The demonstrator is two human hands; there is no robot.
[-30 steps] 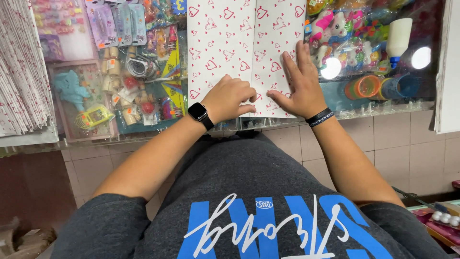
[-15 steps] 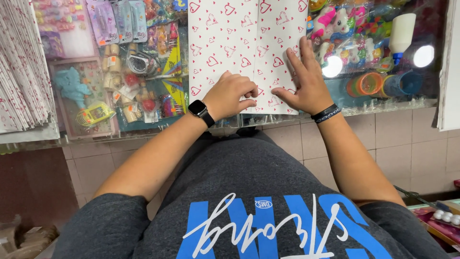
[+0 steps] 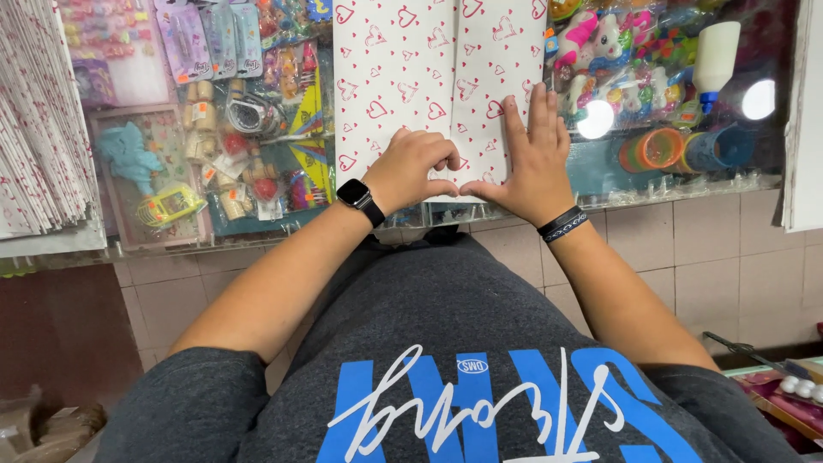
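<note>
A sheet of white paper (image 3: 429, 86) printed with red hearts lies on the glass tabletop (image 3: 669, 184), reaching its near edge. The left hand (image 3: 411, 170) rests on the paper with fingers curled into a loose fist, grasping nothing. The right hand (image 3: 527, 154) lies flat beside it, fingers spread and pressed along a fold. A glue bottle (image 3: 716, 58) stands toward the right edge.

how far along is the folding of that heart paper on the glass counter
Done: the heart-print paper already has lengthwise folds, its flaps meeting along a seam up the middle. In hand: the left hand, curled, and the right hand, flat, press its near end on the glass counter. Left: no fold shows across that end yet; the far end is out of view.
</note>
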